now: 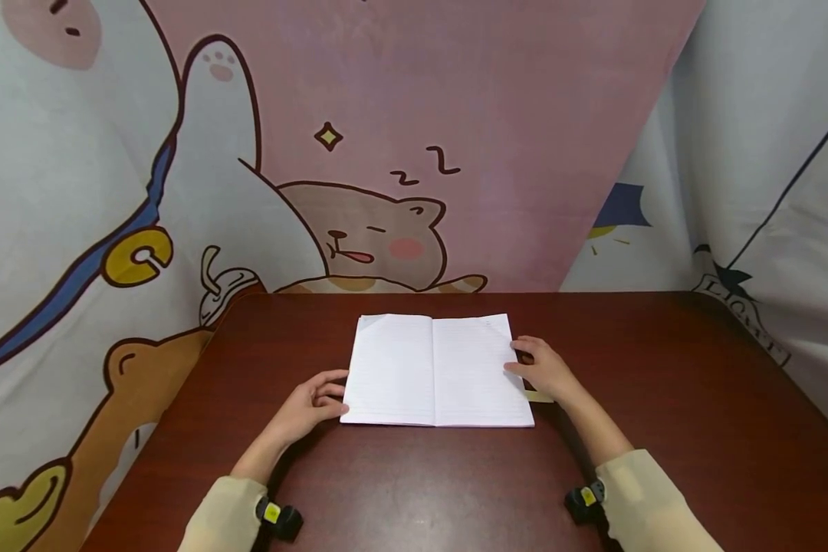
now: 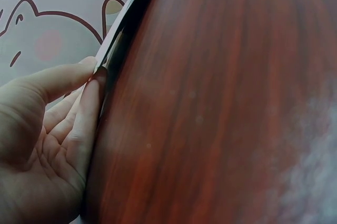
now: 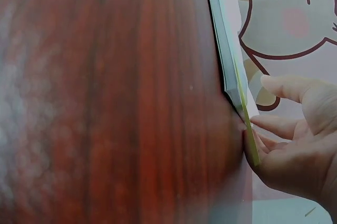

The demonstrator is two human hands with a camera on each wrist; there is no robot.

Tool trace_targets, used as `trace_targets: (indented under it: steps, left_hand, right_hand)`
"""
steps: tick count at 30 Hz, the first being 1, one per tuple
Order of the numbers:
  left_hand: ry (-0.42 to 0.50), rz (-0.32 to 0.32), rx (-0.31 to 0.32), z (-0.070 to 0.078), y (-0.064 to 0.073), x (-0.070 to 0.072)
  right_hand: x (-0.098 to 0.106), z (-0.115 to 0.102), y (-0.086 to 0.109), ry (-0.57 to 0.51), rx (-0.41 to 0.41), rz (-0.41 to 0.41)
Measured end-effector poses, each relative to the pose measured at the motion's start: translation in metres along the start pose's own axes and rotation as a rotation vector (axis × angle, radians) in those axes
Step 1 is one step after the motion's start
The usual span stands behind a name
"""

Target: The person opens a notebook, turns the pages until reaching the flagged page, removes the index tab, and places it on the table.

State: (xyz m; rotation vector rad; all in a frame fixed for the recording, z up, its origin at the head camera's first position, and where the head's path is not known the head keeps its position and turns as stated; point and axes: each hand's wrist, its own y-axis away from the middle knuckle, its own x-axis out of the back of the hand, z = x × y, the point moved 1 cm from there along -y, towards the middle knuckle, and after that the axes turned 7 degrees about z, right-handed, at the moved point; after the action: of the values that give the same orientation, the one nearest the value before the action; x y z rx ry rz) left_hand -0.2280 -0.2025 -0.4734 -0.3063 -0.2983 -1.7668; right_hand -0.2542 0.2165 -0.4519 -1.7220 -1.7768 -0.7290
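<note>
An open notebook [image 1: 393, 368] with blank ruled white pages lies on the dark red-brown table. At its left edge, near the lower corner, my left hand [image 1: 310, 406] pinches the sheets. In the left wrist view the thumb [image 2: 68, 79] lies over the edge, with a finger underneath. My right hand [image 1: 547, 370] is at the right edge, fingertips touching it. The right wrist view shows the right thumb [image 3: 284, 87] extended and apart from the page. A pale yellow strip [image 1: 540, 396] sticks out from the notebook's right side, below the right hand.
The wooden table [image 1: 414, 483] extends around the notebook on all sides. Behind it hangs a pink and white cloth [image 1: 510, 138] with cartoon animals, continuing along the left and right. A small black device [image 1: 279, 520] is strapped at each wrist.
</note>
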Motion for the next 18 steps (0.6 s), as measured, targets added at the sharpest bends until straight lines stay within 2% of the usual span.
trace_targets:
  steps: [10,18]
  left_hand:
    - [0.007,-0.033,-0.017,-0.0041,0.0032,-0.0004]
    - [0.004,-0.023,-0.013,-0.0024,0.0009,0.0009]
  right_hand:
    - [-0.0031,0.0012,0.0048,-0.023,-0.019,0.012]
    - [-0.0006,0.0004,0.0019,-0.048,-0.028,0.065]
